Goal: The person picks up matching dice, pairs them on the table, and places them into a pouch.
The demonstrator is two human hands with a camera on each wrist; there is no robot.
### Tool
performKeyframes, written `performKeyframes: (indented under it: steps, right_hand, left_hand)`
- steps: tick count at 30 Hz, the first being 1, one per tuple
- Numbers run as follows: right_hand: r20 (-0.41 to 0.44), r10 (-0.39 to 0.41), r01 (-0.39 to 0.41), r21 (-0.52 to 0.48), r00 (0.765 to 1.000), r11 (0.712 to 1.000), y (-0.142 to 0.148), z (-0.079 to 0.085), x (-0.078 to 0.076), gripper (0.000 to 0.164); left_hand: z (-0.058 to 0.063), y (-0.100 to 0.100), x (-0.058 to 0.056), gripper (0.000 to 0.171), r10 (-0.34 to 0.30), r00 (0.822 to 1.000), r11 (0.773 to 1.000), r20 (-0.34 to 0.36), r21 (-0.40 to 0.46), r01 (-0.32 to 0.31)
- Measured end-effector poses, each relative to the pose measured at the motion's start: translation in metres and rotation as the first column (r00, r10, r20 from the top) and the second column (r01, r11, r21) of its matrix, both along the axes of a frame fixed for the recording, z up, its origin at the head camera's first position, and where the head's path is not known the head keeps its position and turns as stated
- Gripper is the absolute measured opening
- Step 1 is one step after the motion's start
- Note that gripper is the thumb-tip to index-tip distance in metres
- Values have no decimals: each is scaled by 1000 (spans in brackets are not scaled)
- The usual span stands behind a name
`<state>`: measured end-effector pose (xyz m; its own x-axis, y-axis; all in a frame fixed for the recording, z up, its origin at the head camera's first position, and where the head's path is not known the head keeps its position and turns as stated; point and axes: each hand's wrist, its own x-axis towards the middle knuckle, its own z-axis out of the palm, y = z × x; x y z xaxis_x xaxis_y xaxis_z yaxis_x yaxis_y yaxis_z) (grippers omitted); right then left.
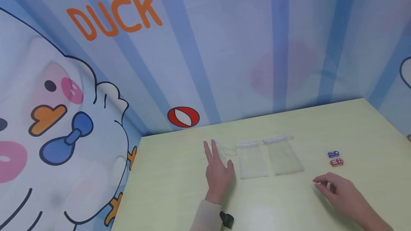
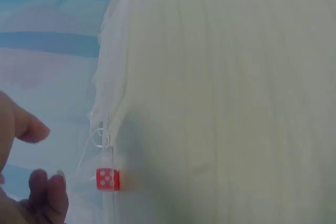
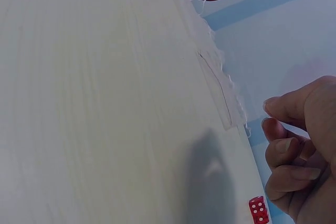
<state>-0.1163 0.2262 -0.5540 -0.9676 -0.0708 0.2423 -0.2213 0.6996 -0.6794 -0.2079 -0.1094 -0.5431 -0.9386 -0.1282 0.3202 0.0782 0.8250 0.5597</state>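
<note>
Across the lower frame lies a pale yellow tabletop (image 1: 167, 181); the blue-striped backdrop (image 1: 237, 45) bears orange DUCK lettering (image 1: 115, 11) upper left, a white cartoon duck (image 1: 61, 177) far left, a red-and-white ball (image 1: 183, 117) near centre.

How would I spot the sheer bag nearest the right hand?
On the pale tabletop, find the person's right hand and the blue dice beyond it. The sheer bag lies flat, left of those dice. Unlike the middle bag, it has no bag on its right.

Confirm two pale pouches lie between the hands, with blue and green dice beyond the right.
Wrong on colour: the head view shows blue dice and red dice, not green, beyond the right hand. Two pale pouches do lie between it and the left hand.
</note>
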Motion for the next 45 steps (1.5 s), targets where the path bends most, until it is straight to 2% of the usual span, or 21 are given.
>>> performKeyframes:
  steps: [4,10,13,16,19,22,27,30,33,36,41,45]
  right_hand:
    - [20,-9,9,8,1000,1000,3,1,-1,11]
    - [-6,-25,25,16,1000,1000,7,-2,-4,11]
    - [-11,-40,41,27,999,999,11,-2,-6,11]
    - [23,-64,63,45,998,997,16,-2,-9,11]
    - [57,-87,84,51,995,995,23,1,-14,16]
    - [35,-104,102,51,994,994,31,3,-23,18]
    - [-49,-112,116,74,992,991,49,3,-44,16]
    - [-69,-100,107,101,993,989,62,4,-57,19]
    - [-12,-79,80,136,997,987,71,7,-69,24]
    - [85,-53,39,165,995,986,76,12,-78,28]
    - [200,-22,-15,182,979,983,80,18,-89,31]
    - [250,-8,-41,190,968,981,81,16,-94,36]
  left_hand:
    - [-1,4,1,85,-117,993,993,0,-30,117]
    - [-5,8,0,70,-221,968,971,115,-69,230]
    - [-6,9,-1,64,-302,937,943,176,-86,320]
    - [-8,9,-2,61,-388,892,900,233,-112,421]
    - [-11,7,-3,58,-428,861,871,277,-129,474]
    - [-13,6,-4,56,-443,848,856,290,-145,497]
    - [-17,5,-4,54,-442,844,843,303,-181,507]
    - [-19,6,-4,54,-439,840,840,317,-188,510]
    - [-18,5,-4,53,-432,839,841,330,-188,507]
    - [-18,6,-5,52,-417,837,843,353,-195,502]
    - [-18,7,-6,51,-402,832,840,382,-209,501]
    - [-18,6,-6,51,-400,830,840,388,-206,501]
